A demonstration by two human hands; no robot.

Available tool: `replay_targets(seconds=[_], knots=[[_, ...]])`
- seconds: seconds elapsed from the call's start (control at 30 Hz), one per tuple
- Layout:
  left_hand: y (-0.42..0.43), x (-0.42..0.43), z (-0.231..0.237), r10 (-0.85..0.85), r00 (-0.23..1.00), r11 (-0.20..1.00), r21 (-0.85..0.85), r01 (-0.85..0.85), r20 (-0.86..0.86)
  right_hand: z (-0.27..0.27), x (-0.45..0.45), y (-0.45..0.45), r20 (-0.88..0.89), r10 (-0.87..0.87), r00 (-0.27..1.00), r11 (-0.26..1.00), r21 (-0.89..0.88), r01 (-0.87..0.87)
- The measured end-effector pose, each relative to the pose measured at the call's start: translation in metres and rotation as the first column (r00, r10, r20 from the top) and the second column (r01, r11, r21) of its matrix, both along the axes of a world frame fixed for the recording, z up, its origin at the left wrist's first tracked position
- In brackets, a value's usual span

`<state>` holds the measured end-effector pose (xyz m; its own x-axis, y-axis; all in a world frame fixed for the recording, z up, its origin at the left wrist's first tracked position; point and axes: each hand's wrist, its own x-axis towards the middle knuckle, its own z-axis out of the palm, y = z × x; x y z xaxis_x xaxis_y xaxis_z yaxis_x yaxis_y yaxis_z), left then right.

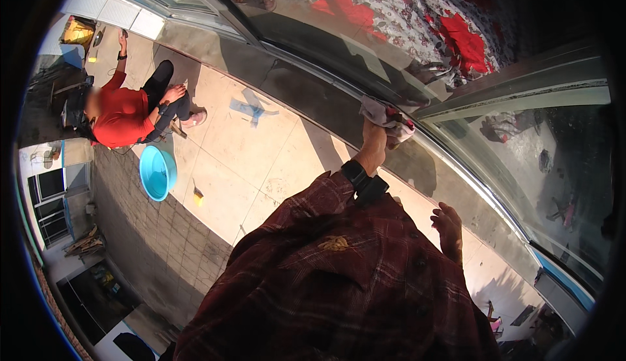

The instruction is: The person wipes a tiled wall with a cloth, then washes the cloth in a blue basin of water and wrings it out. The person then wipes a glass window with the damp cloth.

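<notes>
My left hand (pixel 373 145) grips a bunched, patterned cloth (pixel 386 119) against the lower frame of a large glass window (pixel 337 43). A black band with a dark device sits around that wrist. To the right of my plaid shirt (pixel 342 292), my right hand (pixel 447 226) hangs with loosely bent fingers and holds nothing that I can see. A concrete ledge (pixel 313 97) runs below the glass. Behind the pane lies a white, red-flowered fabric (pixel 352 11), partly covered by reflections.
A person in a red top (pixel 124 116) sits at the left, one arm stretched towards the wall. Near them stands a turquoise basin (pixel 157 173), with a yellow object (pixel 198 198) on the tiles. Blue tape (pixel 252 109) marks the floor. Another glass pane (pixel 552 165) is at the right.
</notes>
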<state>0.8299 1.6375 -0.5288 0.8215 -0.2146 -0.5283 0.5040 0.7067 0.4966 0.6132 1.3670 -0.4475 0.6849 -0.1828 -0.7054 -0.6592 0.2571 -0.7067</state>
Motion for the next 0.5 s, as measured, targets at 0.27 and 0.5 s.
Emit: replay_targets(seconds=[0.27,0.5], knots=[[-0.016,-0.051,0.029,-0.225,0.968,0.942,-0.278,0.186,-0.114,0.023,0.03,-0.004,0.148,0.079,0.986,0.989,-0.133,-0.059],[0.084,-0.03,0.083,-0.071,0.994,0.996,0.056,0.067,0.083,0.084,0.07,0.021,0.246,0.34,0.908,0.94,-0.118,-0.32]])
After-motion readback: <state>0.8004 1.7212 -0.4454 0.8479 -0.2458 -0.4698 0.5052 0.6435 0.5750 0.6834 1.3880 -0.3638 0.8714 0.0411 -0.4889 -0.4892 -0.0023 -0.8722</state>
